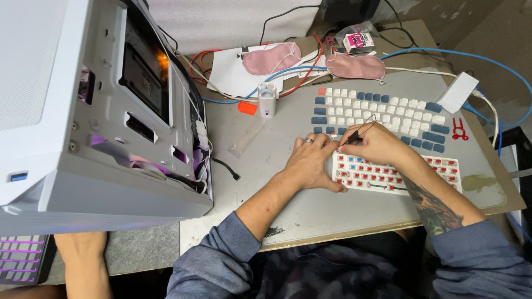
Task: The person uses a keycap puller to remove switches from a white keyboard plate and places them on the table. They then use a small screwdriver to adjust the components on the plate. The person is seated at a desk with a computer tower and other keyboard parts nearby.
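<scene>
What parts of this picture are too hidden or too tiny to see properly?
- Head view: the left end of the keyboard base is covered by the left hand and right hand.
- The tip of the black wire tool is too small to make out.
- The purple-lit keyboard is cut off by the left edge.
- The computer case interior is mostly too dark.

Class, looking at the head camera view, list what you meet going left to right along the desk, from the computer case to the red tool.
White computer case → white cylinder-shaped gadget → left hand → right hand holding a wire keycap puller → red tool.
</scene>
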